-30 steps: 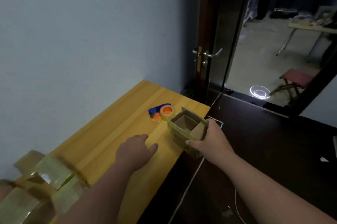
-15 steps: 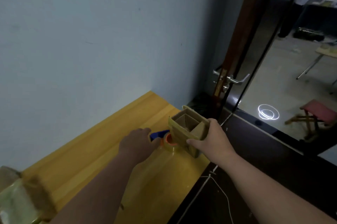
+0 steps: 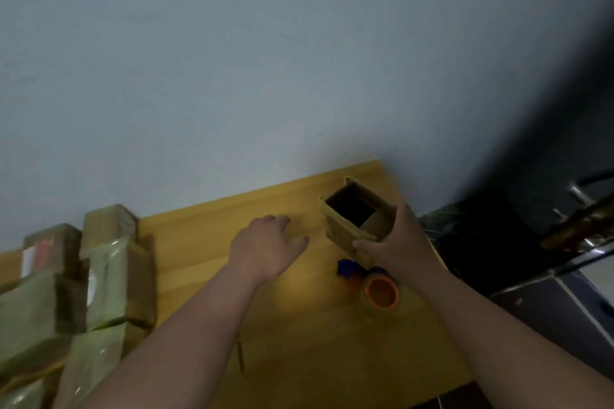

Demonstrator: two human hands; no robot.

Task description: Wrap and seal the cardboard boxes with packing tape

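Swung farther over the worktop (image 3: 299, 335), the open cardboard box (image 3: 357, 220) rides in the right hand (image 3: 397, 242); light, crushable, best gripped by its corners. Left hand (image 3: 265, 247) hovers loose, empty.

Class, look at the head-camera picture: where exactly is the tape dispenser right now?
The tape dispenser lies on the wooden table, right of centre, just below the open cardboard box that the right hand grips, beside that wrist.

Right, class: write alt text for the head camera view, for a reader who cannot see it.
A person's right hand grips an open cardboard box on a yellow wooden table, while the left hand hovers open beside it. A tape dispenser with an orange roll lies below the box, and tape-wrapped boxes are stacked at left.
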